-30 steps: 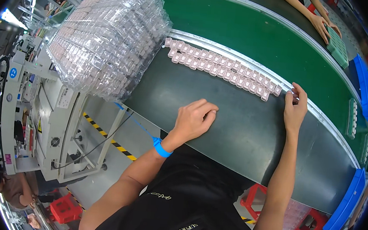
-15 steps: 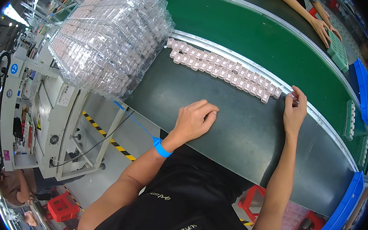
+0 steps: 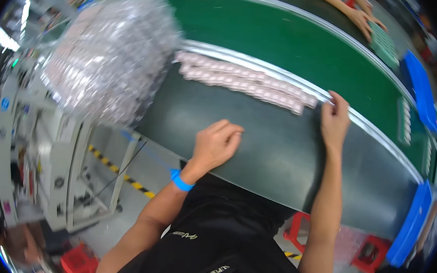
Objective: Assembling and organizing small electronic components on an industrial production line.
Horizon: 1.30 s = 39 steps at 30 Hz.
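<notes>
My left hand point(image 3: 218, 142) rests over the dark work surface point(image 3: 275, 141) near its front edge. Its fingers are curled into a loose fist, with nothing seen in it, and a blue wrist strap point(image 3: 181, 180) sits behind it. At the metal rail along the far edge, my right hand point(image 3: 336, 118) is open, thumb and bent fingers apart, fingertips at the rail. Just left of it ends a double row of small pale pink parts point(image 3: 244, 78), laid along the rail. Motion blur hides their detail.
A large clear plastic bag point(image 3: 114, 54) full of pinkish parts stands at the left. Beyond the rail runs a green conveyor belt point(image 3: 259, 31). Another person's hands point(image 3: 362, 21) touch a light green tray point(image 3: 384, 45) at the far right. Blue bins point(image 3: 409, 226) border the right end.
The whole picture has shifted left and blurred as my head moves. Both hands keep about the same places and poses relative to the surface and the rows of parts.
</notes>
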Tool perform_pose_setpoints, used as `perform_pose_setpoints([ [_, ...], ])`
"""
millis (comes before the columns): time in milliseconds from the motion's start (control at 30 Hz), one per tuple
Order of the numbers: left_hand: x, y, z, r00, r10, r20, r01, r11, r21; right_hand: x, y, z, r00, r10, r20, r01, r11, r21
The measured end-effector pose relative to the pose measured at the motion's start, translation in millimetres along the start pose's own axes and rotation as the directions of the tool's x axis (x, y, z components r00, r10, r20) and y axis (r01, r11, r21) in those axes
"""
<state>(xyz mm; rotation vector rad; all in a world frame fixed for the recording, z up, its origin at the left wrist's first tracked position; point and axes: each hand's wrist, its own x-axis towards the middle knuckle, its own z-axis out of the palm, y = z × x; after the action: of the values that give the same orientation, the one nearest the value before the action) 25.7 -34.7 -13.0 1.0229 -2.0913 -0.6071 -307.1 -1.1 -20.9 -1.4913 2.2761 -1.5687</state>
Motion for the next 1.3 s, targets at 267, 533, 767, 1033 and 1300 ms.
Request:
perform_pose_setpoints([
  [267, -5, -8, -7, 0.999, -0.031, 0.033, 0.031, 0.999, 0.009, -3, 2, 23, 0.999, 0.003, -0.054, 0.007, 0.983, 0.185],
  [533, -3, -9, -3, 0.996, -0.035, 0.08, 0.034, 0.999, 0.021, 37, 52, -50, 0.968, 0.058, -0.245, -0.066, 0.998, -0.023],
  [767, 1, -6, -3, 0.993, -0.095, 0.07, 0.092, 0.995, 0.039, 79, 206, -200, 0.854, 0.152, -0.497, -0.455, 0.682, -0.573],
  [1033, -1, -8, 2, 0.996, -0.077, 0.047, 0.071, 0.992, 0.109, 104, 255, -246, 0.899, 0.304, -0.316, -0.434, 0.718, -0.544],
  [1300, -3, -5, -1, 0.995, -0.088, 0.04, 0.085, 0.993, 0.087, 103, 213, -220, 0.902, 0.304, -0.306, -0.428, 0.71, -0.558],
])
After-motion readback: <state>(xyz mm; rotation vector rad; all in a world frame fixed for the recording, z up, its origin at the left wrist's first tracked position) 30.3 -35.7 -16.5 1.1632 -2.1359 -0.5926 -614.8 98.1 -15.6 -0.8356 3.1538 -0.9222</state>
